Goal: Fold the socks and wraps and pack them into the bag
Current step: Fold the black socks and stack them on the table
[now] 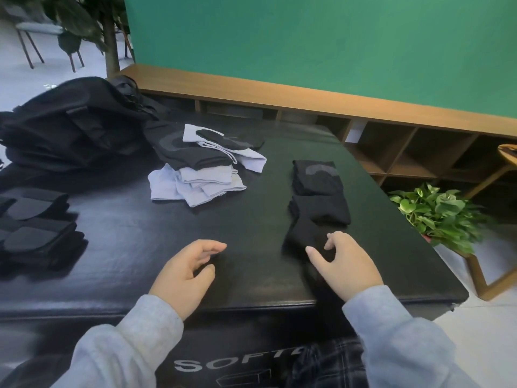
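On a black padded table [173, 228], a row of folded black socks runs on the right: one with a grey logo [317, 177], one in the middle [321, 210], and the nearest [305, 236]. My right hand [344, 264] rests on that nearest sock, fingers curled over its near edge. My left hand [187, 270] hovers just above the table, fingers loosely curled, holding nothing. A loose pile of white and black socks [204, 169] lies at the centre back. Folded black wraps [39, 233] are stacked at the left. The black bag [67, 121] sits at the far left.
A wooden shelf unit [391, 152] runs under a green wall behind the table. A potted plant [439, 214] on a wooden stand is at the right, close to the table's edge. Chairs and a tree stand at the back left.
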Demonstrator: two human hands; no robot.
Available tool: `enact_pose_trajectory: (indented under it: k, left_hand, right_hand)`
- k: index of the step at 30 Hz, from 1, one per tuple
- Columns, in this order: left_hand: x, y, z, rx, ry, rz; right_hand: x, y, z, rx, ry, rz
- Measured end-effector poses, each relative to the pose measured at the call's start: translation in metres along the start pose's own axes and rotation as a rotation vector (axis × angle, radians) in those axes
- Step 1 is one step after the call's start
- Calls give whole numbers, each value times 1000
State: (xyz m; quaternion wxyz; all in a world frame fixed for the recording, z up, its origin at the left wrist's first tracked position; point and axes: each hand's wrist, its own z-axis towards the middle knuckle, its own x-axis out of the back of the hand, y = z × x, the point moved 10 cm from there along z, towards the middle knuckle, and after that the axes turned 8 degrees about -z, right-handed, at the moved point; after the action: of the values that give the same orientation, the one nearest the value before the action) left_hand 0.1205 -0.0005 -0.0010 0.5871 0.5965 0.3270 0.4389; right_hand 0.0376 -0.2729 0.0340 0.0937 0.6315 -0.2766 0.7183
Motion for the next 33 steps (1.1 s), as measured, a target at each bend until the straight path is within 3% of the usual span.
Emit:
enact_pose_trajectory:
  k: [8,12,20,33]
  left_hand:
    - [0,-1,-1,-5,-8,65]
    - [1,1,0,-12,-1,88]
    - [1,1,-2,-21,11,109]
    - [2,-1,-2,-34,23,92]
  right_hand:
    - [5,8,6,98,131,-323]
    - [-4,-9,-4,153,79,-164]
    - [-34,-11,14,76,-90,-281]
    - [-30,1,42,16,-86,-212]
